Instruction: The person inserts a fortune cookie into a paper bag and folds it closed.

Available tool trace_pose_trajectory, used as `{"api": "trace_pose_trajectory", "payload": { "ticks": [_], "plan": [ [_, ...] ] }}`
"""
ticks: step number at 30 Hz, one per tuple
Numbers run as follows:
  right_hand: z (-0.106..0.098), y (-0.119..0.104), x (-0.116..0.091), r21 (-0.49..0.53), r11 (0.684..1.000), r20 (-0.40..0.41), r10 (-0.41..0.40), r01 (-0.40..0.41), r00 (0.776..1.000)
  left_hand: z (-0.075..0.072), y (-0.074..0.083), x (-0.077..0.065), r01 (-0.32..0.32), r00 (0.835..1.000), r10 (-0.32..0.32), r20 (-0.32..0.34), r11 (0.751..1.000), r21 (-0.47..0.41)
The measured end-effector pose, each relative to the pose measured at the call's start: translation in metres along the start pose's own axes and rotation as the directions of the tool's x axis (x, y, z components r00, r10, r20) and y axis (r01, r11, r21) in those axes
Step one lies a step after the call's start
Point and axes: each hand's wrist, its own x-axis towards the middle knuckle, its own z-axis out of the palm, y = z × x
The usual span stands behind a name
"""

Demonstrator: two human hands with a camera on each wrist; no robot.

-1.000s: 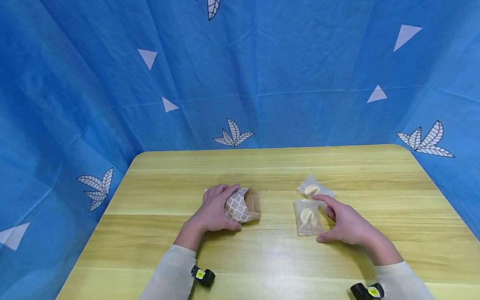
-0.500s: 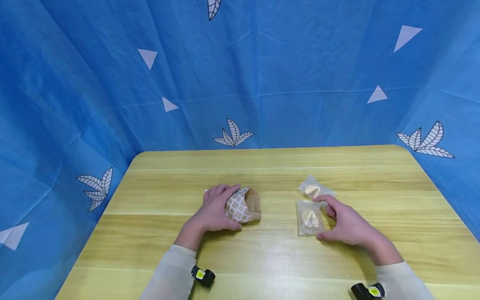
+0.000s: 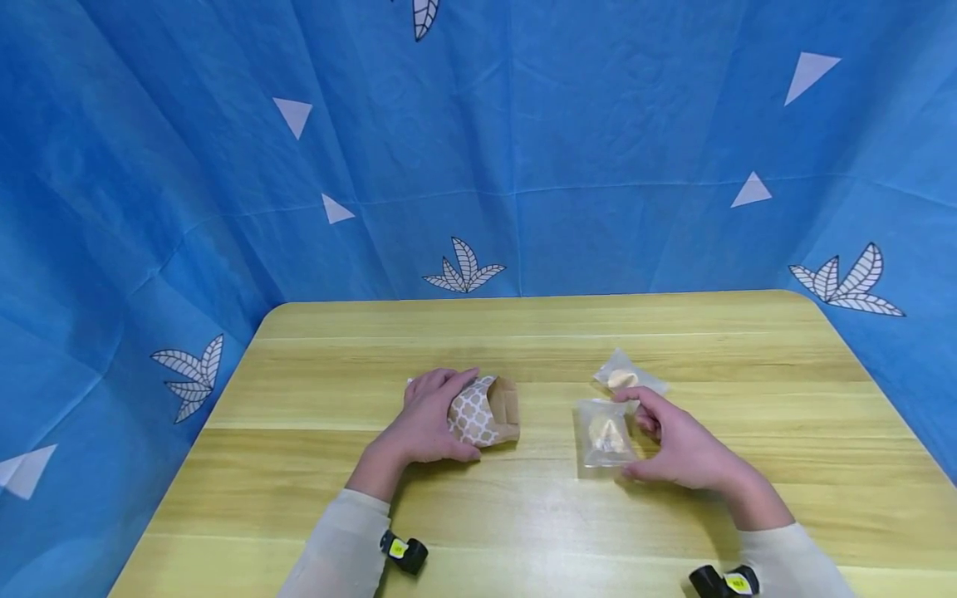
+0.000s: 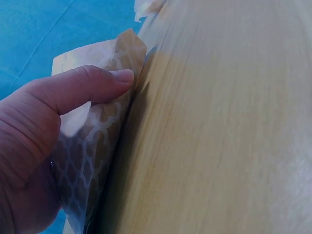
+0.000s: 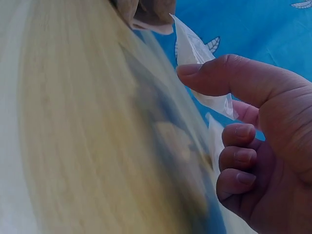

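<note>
Nearest me, the right hand [image 3: 684, 453] pinches 1 clear cookie packet [image 3: 602, 433] between thumb and fingers, lifted just off the tabletop [image 3: 523, 515]. The left hand [image 3: 428, 422] has its grip curled around a patterned paper bag [image 3: 486, 409] lying on its side. Farther back, a second packet [image 3: 626, 376] lies flat.

A left hand [image 4: 34, 146] grips a patterned paper bag [image 4: 92, 146] lying on its side on a pale wooden counter [image 4: 219, 136], the thumb pressed across the bag's upper face. Blue cloth [image 4: 44, 29] fills the view beyond the hand, and a scrap of clear wrapper [image 4: 146, 7] shows past the bag's far end.
</note>
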Motion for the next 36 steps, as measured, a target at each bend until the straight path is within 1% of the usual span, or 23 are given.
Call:
{"api": "trace_pose_trajectory", "payload": {
  "ticks": [7,14,24,29,36],
  "plan": [
    [0.005,-0.01,0.007,0.005,1.0,0.021,-0.021,0.021,1.0,0.001,-0.001,0.001,-0.011,1.0,0.011,0.004,1.0,0.001],
    [0.014,-0.017,0.022,-0.007,0.999,0.053,-0.042,0.042,0.998,0.001,-0.001,0.001,-0.022,1.0,0.022,0.008,1.0,0.001],
    [0.028,-0.026,0.048,0.002,0.999,0.099,-0.035,0.034,0.994,0.001,0.001,0.002,-0.014,1.0,0.015,0.018,1.0,-0.005],
    [0.035,-0.029,0.059,0.022,0.999,0.109,-0.033,0.031,0.994,0.001,0.001,0.002,-0.002,1.0,0.002,0.017,1.0,-0.003],
    [0.043,-0.027,0.068,0.011,1.0,0.102,-0.025,0.024,0.994,0.001,0.0,0.002,-0.001,1.0,0.001,0.017,1.0,-0.002]
  ]
}}
